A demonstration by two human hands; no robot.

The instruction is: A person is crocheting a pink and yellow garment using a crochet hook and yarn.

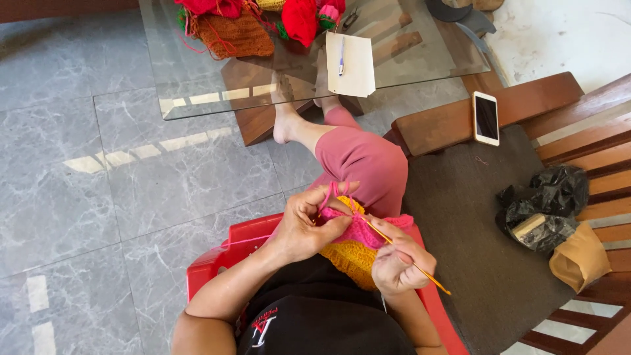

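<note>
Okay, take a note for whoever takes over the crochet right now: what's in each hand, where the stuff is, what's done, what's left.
Left hand: grip closed on the top edge of the crochet piece, pink yarn looped over its fingers.
Right hand: grip closed on the orange crochet hook, tip at the pink edge.
Piece rests in the lap, above the red plastic stool.
Done: a yellow section, and pink rows above it.
Left: the pink row in hand looks unfinished.
Nearby: finished red and orange pieces on the glass table, phone on the bench arm.
</note>
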